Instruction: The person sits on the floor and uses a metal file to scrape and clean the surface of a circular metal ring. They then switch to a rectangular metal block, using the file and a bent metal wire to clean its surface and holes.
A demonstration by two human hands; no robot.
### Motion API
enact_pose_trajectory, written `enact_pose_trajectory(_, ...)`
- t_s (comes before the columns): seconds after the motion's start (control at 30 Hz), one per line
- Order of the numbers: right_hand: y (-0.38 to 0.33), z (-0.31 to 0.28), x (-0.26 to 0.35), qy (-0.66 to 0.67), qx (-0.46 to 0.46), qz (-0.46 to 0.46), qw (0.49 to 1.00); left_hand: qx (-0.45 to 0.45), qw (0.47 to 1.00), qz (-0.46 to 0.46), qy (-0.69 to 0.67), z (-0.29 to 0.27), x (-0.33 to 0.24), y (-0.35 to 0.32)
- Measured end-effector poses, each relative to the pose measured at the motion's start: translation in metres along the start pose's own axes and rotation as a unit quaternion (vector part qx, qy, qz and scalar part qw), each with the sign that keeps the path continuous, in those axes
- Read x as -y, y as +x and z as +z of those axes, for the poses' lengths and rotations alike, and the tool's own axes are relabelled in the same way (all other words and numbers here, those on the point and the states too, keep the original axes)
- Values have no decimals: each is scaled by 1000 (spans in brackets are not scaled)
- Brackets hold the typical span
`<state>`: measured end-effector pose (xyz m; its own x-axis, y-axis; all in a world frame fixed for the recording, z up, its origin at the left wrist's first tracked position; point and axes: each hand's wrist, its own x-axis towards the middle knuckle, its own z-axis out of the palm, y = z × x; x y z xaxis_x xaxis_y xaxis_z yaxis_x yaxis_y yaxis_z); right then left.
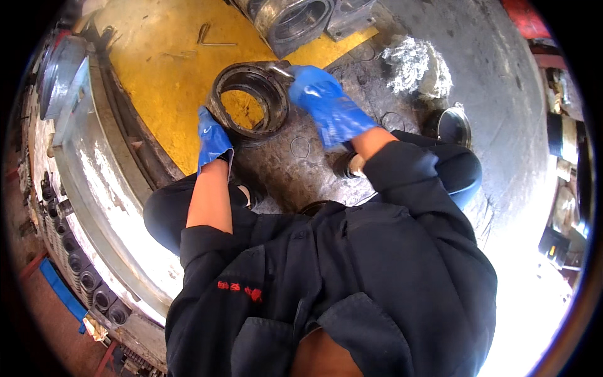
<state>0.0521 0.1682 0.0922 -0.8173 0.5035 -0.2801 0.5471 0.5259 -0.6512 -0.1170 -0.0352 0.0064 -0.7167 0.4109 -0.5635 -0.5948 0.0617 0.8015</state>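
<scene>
A dark, greasy round metal housing (276, 108) with a wide bore stands tilted on the floor in front of me. My left hand (213, 139), in a blue glove, grips its left edge. At its upper right, my right hand (322, 103), also gloved in blue, is closed around a silver metal tool (281, 71) whose exposed end meets the housing's rim. The rest of that tool is hidden in the glove, so its exact kind does not show.
An L-shaped hex key (217, 44) lies on the yellow floor. Larger metal housings (292, 25) stand at the far side. Crumpled white material (418, 68) and a round metal tin (454, 127) are to the right. A long metal piece (103, 157) runs along my left.
</scene>
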Motion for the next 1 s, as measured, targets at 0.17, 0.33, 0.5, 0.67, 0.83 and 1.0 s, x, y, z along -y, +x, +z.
enact_pose_trajectory(0.17, -85, -18, -23, 74, 44, -6, 996, -13, 1000, -5, -20, 22, -16, -23)
enact_pose_trajectory(0.33, -143, -26, -35, 30, 178, -175, 968, 12, 999, 14, -43, 9, -10, -13)
enact_pose_trajectory(0.5, -138, -5, -27, -37, 50, -257, 964, -8, 999, -3, 54, 22, -19, -29)
enact_pose_trajectory(0.67, -110, -9, 3, 13, 95, -188, 977, 7, 1000, 13, 5, 0, -4, -3)
enact_pose_trajectory(0.83, -121, -21, -8, 58, 77, -221, 971, 9, 998, 34, 47, -2, -1, 5)
enact_pose_trajectory(1.0, -114, 3, 8, -6, 22, -252, 968, -3, 998, 36, 46, -9, -3, -3)
